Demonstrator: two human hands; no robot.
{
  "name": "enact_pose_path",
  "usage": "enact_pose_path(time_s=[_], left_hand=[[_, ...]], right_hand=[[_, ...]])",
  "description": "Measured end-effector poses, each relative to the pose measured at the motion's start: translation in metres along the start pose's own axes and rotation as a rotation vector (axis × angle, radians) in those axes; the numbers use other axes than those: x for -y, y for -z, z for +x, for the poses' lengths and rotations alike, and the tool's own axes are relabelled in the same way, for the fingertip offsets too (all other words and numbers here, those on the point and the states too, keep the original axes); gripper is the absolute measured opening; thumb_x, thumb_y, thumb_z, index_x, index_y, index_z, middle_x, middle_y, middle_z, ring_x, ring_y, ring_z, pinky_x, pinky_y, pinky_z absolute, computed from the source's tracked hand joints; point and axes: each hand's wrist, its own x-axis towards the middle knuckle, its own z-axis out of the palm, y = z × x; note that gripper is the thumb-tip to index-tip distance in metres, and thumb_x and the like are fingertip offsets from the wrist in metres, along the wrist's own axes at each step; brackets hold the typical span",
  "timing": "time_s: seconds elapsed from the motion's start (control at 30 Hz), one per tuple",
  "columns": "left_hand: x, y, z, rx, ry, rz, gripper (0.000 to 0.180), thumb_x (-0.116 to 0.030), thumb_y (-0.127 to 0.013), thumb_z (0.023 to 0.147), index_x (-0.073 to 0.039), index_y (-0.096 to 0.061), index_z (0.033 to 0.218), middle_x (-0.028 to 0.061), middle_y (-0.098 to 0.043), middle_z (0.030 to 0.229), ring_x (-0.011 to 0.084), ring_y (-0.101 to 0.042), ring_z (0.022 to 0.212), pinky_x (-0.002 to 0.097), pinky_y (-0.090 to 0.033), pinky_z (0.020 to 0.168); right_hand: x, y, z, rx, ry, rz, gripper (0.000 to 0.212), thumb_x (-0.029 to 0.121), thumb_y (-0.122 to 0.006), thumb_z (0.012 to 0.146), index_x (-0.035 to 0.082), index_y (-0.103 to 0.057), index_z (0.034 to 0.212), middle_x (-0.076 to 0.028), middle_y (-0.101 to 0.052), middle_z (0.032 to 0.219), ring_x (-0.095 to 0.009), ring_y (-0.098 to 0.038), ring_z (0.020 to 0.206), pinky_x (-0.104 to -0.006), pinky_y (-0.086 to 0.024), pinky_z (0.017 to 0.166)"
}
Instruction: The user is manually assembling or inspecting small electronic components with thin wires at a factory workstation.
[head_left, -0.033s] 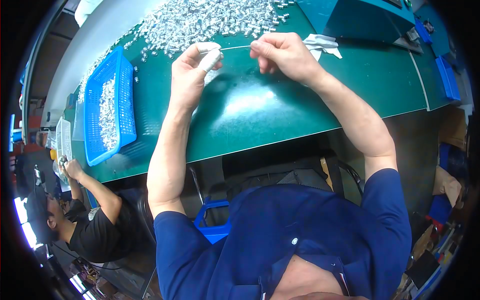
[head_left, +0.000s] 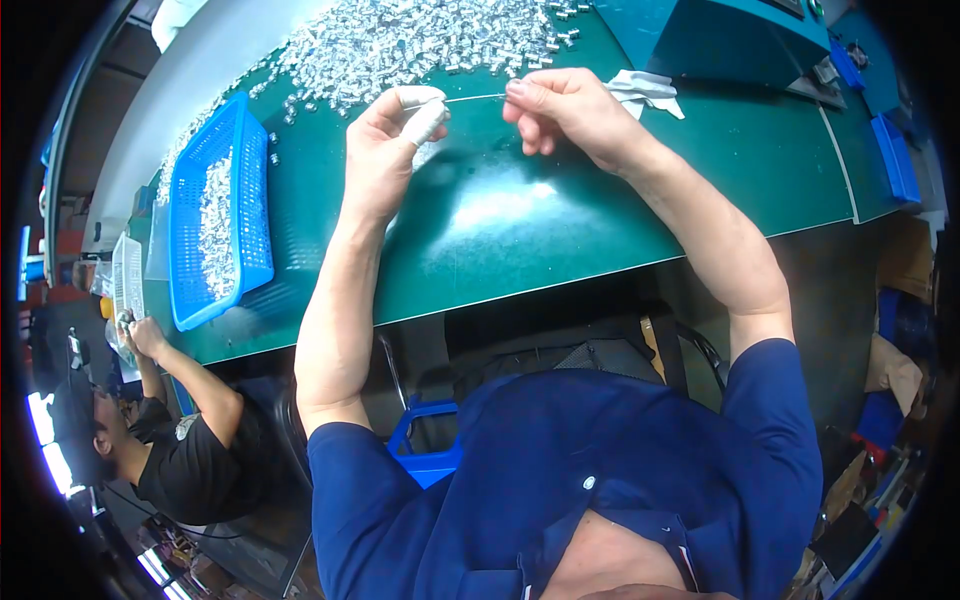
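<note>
A thin, straight metal rod (head_left: pixel 475 98) spans the gap between my hands, above the green table. My left hand (head_left: pixel 380 150), with white covers on its thumb and forefinger, is closed in a pinch around the rod's left part. Whether a small part also sits between those fingertips is hidden. At the rod's right end, the thumb and forefinger of my right hand (head_left: pixel 575 110) pinch it, the other fingers curled below. Just beyond both hands lies a broad heap of small, shiny, silvery cylindrical parts (head_left: pixel 400 45).
To the left stands a blue plastic basket (head_left: pixel 248 215) with similar silvery parts inside. A white cloth (head_left: pixel 645 90) lies right of my right hand, near a teal machine housing (head_left: pixel 715 45). Another person (head_left: pixel 205 455) sits at far left, hands at a white tray.
Both hands have shifted very slightly right with the rod, which now looks darker and sharper. The pinch of each hand stays the same.
</note>
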Motion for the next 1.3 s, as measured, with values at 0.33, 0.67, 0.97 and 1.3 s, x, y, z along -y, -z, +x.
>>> enact_pose_path(time_s=[0.33, 0.67, 0.97, 1.3], left_hand=[[0.005, 0.001, 0.003, 0.003, 0.077, -0.101, 0.021, -0.014, -0.071, 0.092, -0.002, -0.069, 0.109, 0.0054, -0.069, 0.094, 0.0119, -0.063, 0.081, 0.0255, -0.049, 0.078], [0.005, 0.0, 0.003, 0.001, 0.145, -0.281, 0.02, -0.014, -0.07, 0.092, -0.002, -0.067, 0.109, 0.005, -0.069, 0.093, 0.0106, -0.064, 0.08, 0.0238, -0.051, 0.075], [0.012, 0.005, 0.006, 0.07, 0.192, -0.409, 0.021, -0.015, -0.071, 0.092, -0.002, -0.067, 0.107, 0.0051, -0.068, 0.092, 0.0106, -0.063, 0.078, 0.0232, -0.051, 0.074], [0.012, 0.007, 0.006, 0.078, 0.227, -0.47, 0.021, -0.014, -0.069, 0.093, -0.001, -0.066, 0.109, 0.0057, -0.068, 0.093, 0.011, -0.063, 0.078, 0.0231, -0.052, 0.072]], right_hand=[[-0.003, 0.001, 0.005, -0.337, 0.917, -0.864, 0.013, 0.009, -0.073, 0.087, 0.002, -0.071, 0.099, -0.011, -0.069, 0.087, -0.022, -0.069, 0.076, -0.0299, -0.055, 0.064], [-0.001, 0.0, 0.006, -0.363, 1.051, -1.126, 0.026, 0.007, -0.076, 0.082, 0.004, -0.069, 0.107, -0.009, -0.068, 0.086, -0.023, -0.069, 0.076, -0.0308, -0.057, 0.063], [0.001, 0.0, 0.005, -0.38, 1.072, -1.182, 0.029, 0.01, -0.073, 0.085, 0.006, -0.068, 0.114, -0.009, -0.07, 0.091, -0.022, -0.071, 0.081, -0.0302, -0.059, 0.066], [0.0, -0.001, 0.007, -0.399, 1.133, -1.208, 0.027, 0.009, -0.071, 0.087, 0.006, -0.068, 0.114, -0.009, -0.071, 0.09, -0.023, -0.072, 0.081, -0.0302, -0.06, 0.067]])
